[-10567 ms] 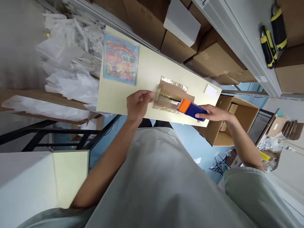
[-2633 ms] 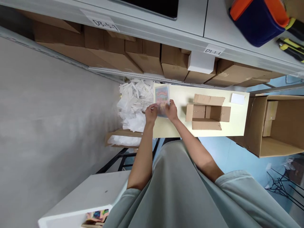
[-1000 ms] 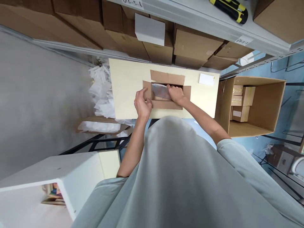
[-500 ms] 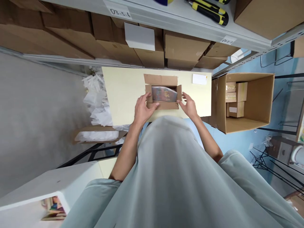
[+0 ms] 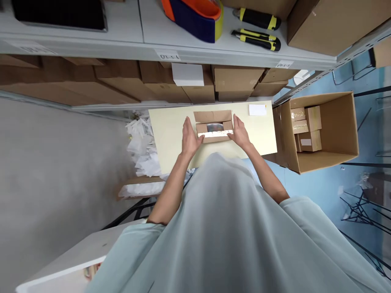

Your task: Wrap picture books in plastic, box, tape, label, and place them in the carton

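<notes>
A small open cardboard box (image 5: 201, 116) rests on the pale yellow tabletop, its far flap laid back. Its two short side flaps are folded inward, and between them part of a shiny, dark wrapped item (image 5: 215, 127) shows. A bright white band (image 5: 210, 134) runs along the near flap. My left hand (image 5: 190, 139) holds the box's left end, fingers stretched along the side and thumb at the near flap's corner. At the right end, my right hand (image 5: 240, 132) does the same, its thumb on the near flap.
A large open carton (image 5: 336, 126) with several small boxes stands right of the table (image 5: 171, 138). White packing material (image 5: 142, 142) is heaped at the left. Above the table's far edge, a shelf (image 5: 122, 49) carries utility knives (image 5: 259, 38) and a tape dispenser (image 5: 195, 18).
The box's side flaps have folded inward, covering the ends of the patterned wrapped item. My fingers have straightened along the box's sides. The camera view has shifted, showing more of the shelf.
</notes>
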`<action>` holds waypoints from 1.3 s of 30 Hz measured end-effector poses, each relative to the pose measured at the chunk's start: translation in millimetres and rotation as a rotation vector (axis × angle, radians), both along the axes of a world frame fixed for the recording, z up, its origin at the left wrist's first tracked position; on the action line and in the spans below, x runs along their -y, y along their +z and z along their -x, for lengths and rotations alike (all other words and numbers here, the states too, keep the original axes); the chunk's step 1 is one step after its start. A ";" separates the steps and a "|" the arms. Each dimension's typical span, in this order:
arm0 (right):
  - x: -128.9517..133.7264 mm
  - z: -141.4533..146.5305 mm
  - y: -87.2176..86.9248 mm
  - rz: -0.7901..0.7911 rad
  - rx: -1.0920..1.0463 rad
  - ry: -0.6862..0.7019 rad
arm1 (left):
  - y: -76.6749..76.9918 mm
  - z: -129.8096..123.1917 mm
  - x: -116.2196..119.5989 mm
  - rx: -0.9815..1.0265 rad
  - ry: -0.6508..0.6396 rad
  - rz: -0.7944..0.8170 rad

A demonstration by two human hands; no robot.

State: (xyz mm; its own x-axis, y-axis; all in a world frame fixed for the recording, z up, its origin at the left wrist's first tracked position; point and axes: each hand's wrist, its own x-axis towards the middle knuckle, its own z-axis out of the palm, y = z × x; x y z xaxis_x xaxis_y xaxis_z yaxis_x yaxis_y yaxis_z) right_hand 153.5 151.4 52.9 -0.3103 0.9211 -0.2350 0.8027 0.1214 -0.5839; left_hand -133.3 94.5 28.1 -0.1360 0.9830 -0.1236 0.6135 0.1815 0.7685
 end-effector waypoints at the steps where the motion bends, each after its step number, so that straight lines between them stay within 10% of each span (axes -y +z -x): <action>1: -10.3 3.8 -5.2 0.017 -0.031 -0.018 | -2.2 1.2 -9.2 0.014 0.003 0.004; 6: -34.8 11.7 -15.5 -0.029 -0.115 -0.017 | 1.8 3.1 -24.0 -0.021 -0.135 -0.087; 12: -1.5 -7.5 -4.9 -0.141 -0.122 -0.012 | 16.8 -3.5 11.5 -0.155 -0.045 -0.172; 25: 13.6 3.2 -4.2 0.016 -0.115 -0.181 | 8.8 2.9 9.6 -0.022 -0.074 0.038; 32: 5.5 23.9 38.3 -0.273 -0.080 -0.133 | 62.0 10.6 -16.3 -0.122 -0.119 -0.068; 39: -130.5 80.5 135.5 -0.623 -0.109 -0.001 | 147.7 23.2 -144.3 -0.153 -0.048 -0.465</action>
State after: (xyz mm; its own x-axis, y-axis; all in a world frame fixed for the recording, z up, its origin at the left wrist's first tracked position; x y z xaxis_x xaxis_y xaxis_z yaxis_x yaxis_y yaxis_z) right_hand 73.0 281.8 188.3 -0.3013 0.8752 0.3785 0.7428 0.4643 -0.4824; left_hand -156.5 238.8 175.8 -0.0710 0.9349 0.3476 0.7252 -0.1909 0.6615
